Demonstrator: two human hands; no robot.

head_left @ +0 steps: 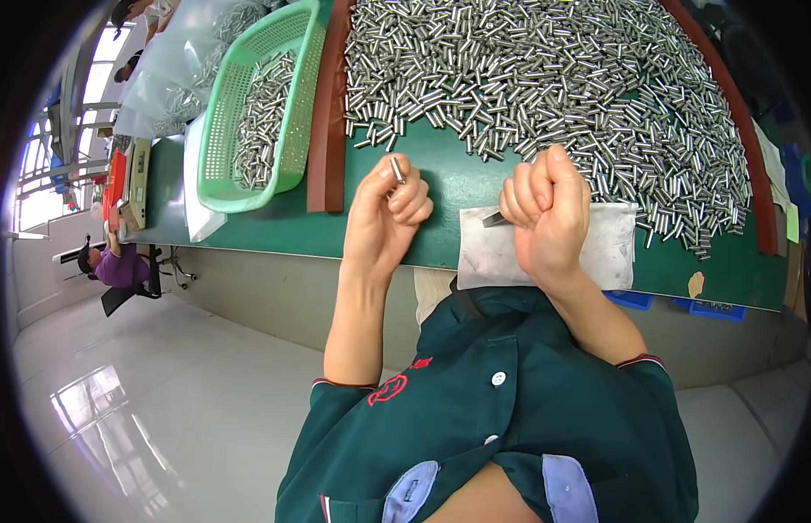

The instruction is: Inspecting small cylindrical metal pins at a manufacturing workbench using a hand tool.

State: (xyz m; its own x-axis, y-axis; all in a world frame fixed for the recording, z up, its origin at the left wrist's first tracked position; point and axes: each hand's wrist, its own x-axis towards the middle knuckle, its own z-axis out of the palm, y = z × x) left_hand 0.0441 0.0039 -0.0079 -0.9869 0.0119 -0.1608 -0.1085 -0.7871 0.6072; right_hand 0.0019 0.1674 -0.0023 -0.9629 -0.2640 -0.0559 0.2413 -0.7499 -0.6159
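Between the thumb and curled fingers of my left hand (388,209) is a short shiny metal pin (398,169), pointing up and slightly tilted. My right hand (549,213) is closed in a fist over a white cloth (613,253) at the table's front edge. A dark, flat, narrow piece (493,220) sticks out of that fist on its left side; the rest is hidden by the fingers, so its kind cannot be told. Beyond both hands spreads a wide heap of similar metal pins (528,70) on the green table (440,157).
A red-brown strip (327,122) borders the heap on the left, another (728,96) on the right. Left of it stands a green plastic basket (215,148) with more pins, beside plastic bags (157,83) and a scale (135,185). A seated person (122,266) is at far left.
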